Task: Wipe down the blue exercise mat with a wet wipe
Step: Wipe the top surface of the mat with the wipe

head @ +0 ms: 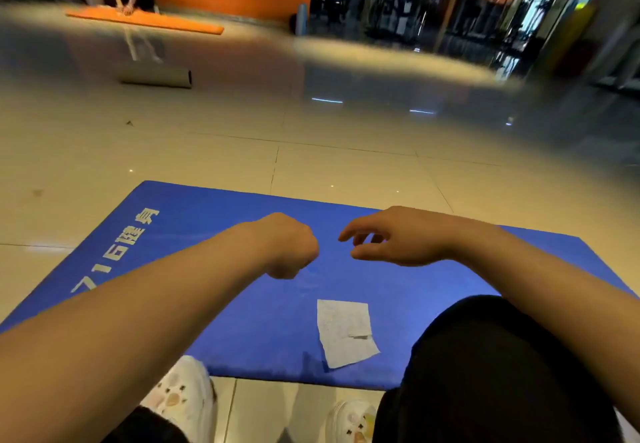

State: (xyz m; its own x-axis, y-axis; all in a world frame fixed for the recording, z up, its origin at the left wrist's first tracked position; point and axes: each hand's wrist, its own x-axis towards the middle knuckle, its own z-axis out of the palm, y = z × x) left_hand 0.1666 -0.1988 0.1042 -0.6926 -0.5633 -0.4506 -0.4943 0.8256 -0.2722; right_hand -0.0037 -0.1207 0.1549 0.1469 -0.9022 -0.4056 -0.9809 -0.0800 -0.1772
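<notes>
The blue exercise mat (214, 242) lies flat on the tiled floor in front of me, with white lettering along its left side. A white wet wipe (344, 332) lies spread out on the mat near its front edge, touched by neither hand. My left hand (289, 247) hovers above the mat's middle with its fingers curled into a fist that holds nothing I can see. My right hand (391, 236) hovers just to its right, fingers loosely bent and empty. Both hands are beyond the wipe.
My white shoes (183, 397) stand on the tiles at the mat's front edge, and my dark-clothed knee (485, 366) covers its right front corner. A rolled grey mat (156, 77) lies further off. Another person bends over an orange mat (145, 20) at the back left.
</notes>
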